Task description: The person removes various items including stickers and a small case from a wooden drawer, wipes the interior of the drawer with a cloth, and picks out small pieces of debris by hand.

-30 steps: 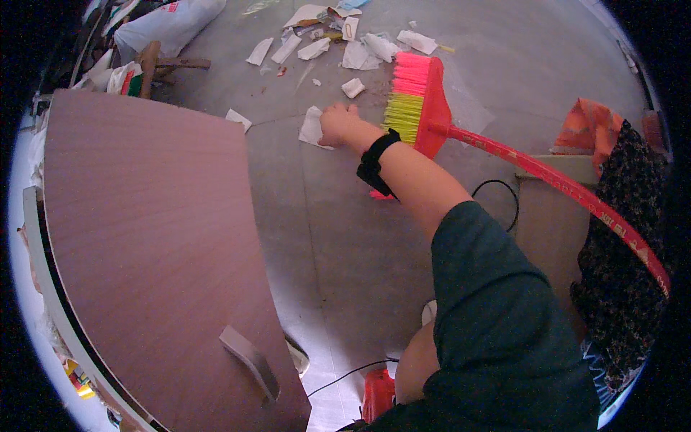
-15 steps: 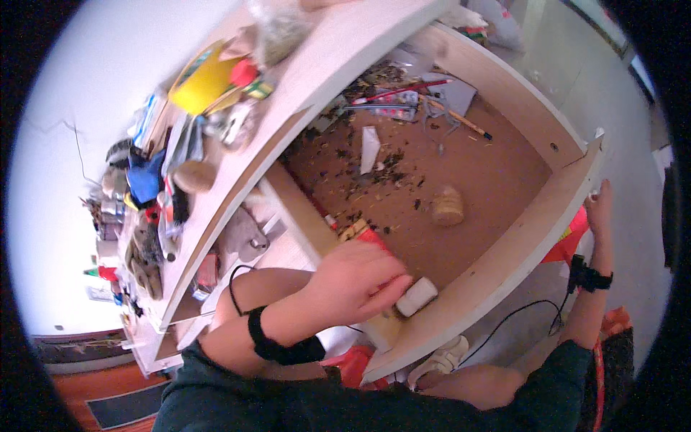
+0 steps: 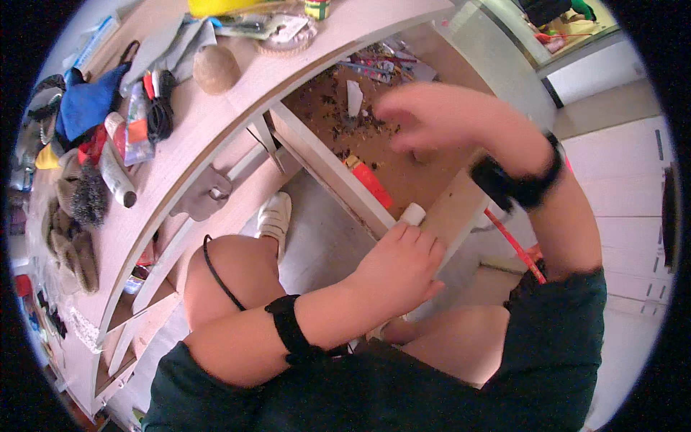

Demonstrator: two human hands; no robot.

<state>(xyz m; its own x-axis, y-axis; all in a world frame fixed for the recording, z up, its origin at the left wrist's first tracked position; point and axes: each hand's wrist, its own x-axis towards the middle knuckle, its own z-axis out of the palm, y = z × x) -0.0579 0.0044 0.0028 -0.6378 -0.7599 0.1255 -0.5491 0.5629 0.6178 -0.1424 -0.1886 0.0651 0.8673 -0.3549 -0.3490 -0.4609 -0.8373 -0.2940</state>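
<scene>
A pulled-out wooden drawer (image 3: 455, 196) lies before me, with dark crumbs scattered over its brown bottom. My left hand (image 3: 403, 263) is closed over the drawer's near edge, fingers on top and thumb outside. Just beyond those fingers, a small white cylinder (image 3: 412, 214) lies in the near corner. My right hand (image 3: 453, 119), blurred by motion, reaches over the front board into the drawer. Its fingers are curved and apart from the thumb, with nothing visible between them. It covers part of the drawer bottom. Nearby are a white scrap (image 3: 354, 98) and a red and yellow box (image 3: 368, 183).
To the left, the desktop (image 3: 248, 61) bears a tan round object (image 3: 216, 70), a blue cloth item (image 3: 90, 104), tubes and gloves. Pens and blister packs (image 3: 378, 70) lie deep in the drawer. My shoe (image 3: 274, 219) stands beside it.
My right hand has moved from outside the drawer's right end into the drawer. My left hand has gone from above the drawer to its near edge. The view has shifted and turned.
</scene>
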